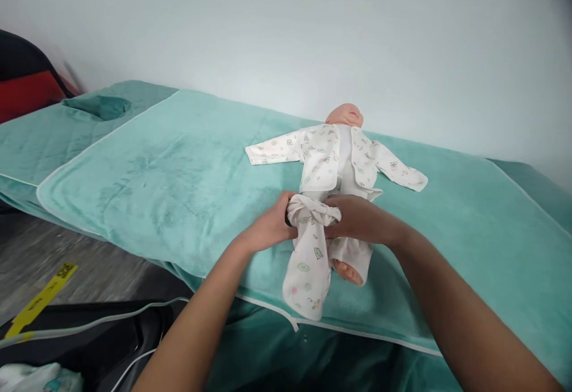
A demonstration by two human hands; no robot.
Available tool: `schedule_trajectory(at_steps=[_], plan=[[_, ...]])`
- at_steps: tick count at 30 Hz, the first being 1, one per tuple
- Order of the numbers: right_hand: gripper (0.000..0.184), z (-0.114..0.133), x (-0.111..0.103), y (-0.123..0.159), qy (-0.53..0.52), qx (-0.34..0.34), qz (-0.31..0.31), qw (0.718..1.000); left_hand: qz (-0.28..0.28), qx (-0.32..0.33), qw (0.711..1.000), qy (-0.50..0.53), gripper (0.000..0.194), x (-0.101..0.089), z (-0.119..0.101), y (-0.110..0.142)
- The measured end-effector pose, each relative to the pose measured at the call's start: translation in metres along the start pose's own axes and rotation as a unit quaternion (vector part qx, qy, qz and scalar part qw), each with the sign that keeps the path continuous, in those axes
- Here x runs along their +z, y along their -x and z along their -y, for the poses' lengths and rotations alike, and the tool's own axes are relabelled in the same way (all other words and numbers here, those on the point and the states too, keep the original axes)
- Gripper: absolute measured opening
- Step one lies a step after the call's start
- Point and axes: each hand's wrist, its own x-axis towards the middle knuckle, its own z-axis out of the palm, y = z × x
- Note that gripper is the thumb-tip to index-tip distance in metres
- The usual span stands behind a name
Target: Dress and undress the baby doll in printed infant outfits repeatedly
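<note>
A baby doll [344,115] lies on its back on the green bed cover, its head toward the wall. It wears a white printed jacket [322,151], open down the front with both sleeves spread out. White printed baby pants [308,267] are bunched around its legs. My left hand [274,223] grips the bunched waistband from the left side. On the other side of the same waistband, my right hand [357,218] is closed between the doll's legs, its fingertips partly hidden by cloth. One doll foot [348,271] shows at the right pant leg's opening.
The green cover [187,183] spreads over a long bed against a white wall [223,34]. A face hole [100,107] is at the bed's left end. Below left are a black tray-like surface [107,326], a pale cable [98,320] and some printed cloth [38,377].
</note>
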Motion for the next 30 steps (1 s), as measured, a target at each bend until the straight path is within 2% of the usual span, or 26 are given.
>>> schedule_trajectory(at_steps=[6,10,13,17,22,25,27,30], plan=[[0.014,-0.004,0.012,-0.005,0.041,0.032,-0.068,0.996,-0.055,0.007,0.997,-0.058,0.028,0.008,0.000,-0.006],[0.013,-0.012,0.013,-0.004,-0.013,0.015,-0.082,0.996,-0.084,0.017,0.993,-0.077,0.016,0.011,0.004,-0.012],[0.014,-0.017,0.013,-0.004,-0.062,0.003,-0.117,0.991,-0.160,-0.003,0.986,-0.053,0.014,0.016,0.010,-0.017],[0.018,-0.020,0.015,-0.008,-0.077,0.050,-0.202,0.975,-0.290,-0.025,0.956,-0.036,0.011,0.026,0.014,-0.025],[0.019,-0.017,0.018,-0.018,-0.045,0.109,-0.257,0.959,-0.366,-0.023,0.927,-0.077,0.008,0.033,0.013,-0.037],[0.013,-0.017,0.021,-0.020,-0.056,0.121,-0.272,0.953,-0.389,-0.045,0.917,-0.079,0.014,0.036,0.011,-0.034],[0.015,-0.019,0.021,-0.016,-0.078,0.114,-0.261,0.955,-0.388,-0.063,0.917,-0.073,0.016,0.038,0.008,-0.024],[0.027,-0.023,0.016,-0.005,-0.127,0.064,-0.185,0.972,-0.315,-0.077,0.945,-0.051,0.022,0.041,0.004,0.001]])
